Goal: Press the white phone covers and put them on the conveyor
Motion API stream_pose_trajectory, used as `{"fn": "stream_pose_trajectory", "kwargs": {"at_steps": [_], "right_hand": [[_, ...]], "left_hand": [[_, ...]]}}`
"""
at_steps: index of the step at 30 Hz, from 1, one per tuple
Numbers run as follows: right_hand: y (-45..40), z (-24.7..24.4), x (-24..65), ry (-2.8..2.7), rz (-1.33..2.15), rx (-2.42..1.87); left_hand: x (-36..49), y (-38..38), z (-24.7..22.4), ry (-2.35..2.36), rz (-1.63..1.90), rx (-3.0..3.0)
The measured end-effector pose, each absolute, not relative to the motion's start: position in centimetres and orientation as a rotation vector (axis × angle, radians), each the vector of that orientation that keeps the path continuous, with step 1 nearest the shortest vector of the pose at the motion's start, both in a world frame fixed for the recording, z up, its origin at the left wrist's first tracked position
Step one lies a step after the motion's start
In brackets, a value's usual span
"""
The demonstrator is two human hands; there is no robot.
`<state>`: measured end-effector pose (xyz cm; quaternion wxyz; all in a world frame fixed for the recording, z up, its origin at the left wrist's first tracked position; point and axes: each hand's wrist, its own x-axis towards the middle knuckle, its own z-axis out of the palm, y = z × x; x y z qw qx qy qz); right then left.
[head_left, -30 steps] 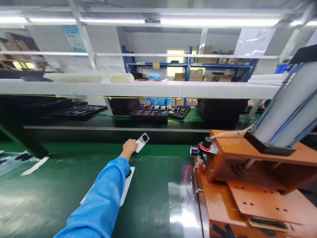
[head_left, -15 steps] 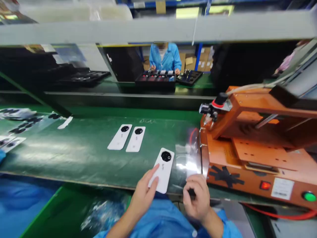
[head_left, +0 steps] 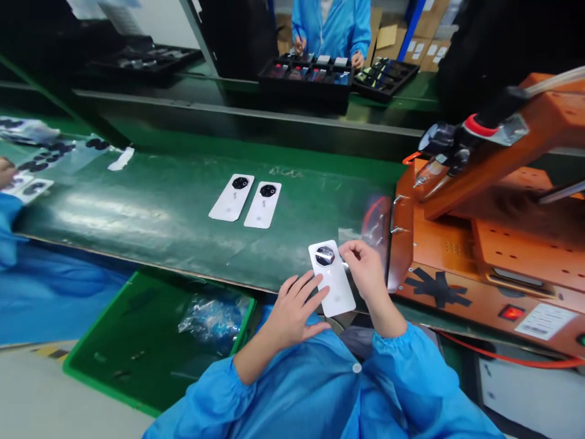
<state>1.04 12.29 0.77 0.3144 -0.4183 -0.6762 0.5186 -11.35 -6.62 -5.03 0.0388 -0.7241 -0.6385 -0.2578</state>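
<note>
A white phone back cover point(head_left: 337, 283) with a round dark camera area lies tilted at the front edge of the green bench. My left hand point(head_left: 292, 308) has its fingers spread, their tips resting on the cover's left side. At the cover's upper right corner, beside the camera area, my right hand point(head_left: 365, 268) is closed in a pinch. What lies between its thumb and finger is too small to tell. Farther back, two more white covers, a left one point(head_left: 232, 204) and a right one point(head_left: 262, 210), lie side by side.
An orange machine point(head_left: 425, 231) stands at the right. Below the bench edge sits a green bin point(head_left: 137, 341) with crumpled clear plastic point(head_left: 214, 323). Across the bench, a co-worker point(head_left: 329, 27) handles a black tray point(head_left: 306, 91). Another person's hand point(head_left: 5, 172) shows at far left.
The view has tilted down and shifted. The cover has turned to lean the other way. My right hand has moved up to its corner, and my left fingers have spread over its side.
</note>
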Motion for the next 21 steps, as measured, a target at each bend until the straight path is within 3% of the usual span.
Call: {"fn": "stream_pose_trajectory", "kwargs": {"at_steps": [7,21], "right_hand": [[12.3,1.2,-0.1,-1.986,1.105,-1.005],[11.4,0.3,-1.2,-2.236,0.81,-1.182]], "left_hand": [[-10.3,-5.5,-7.9,-1.881,-0.88,-1.977],[-10.1,-5.1,-8.7,-1.802,-0.951,-1.89]]}}
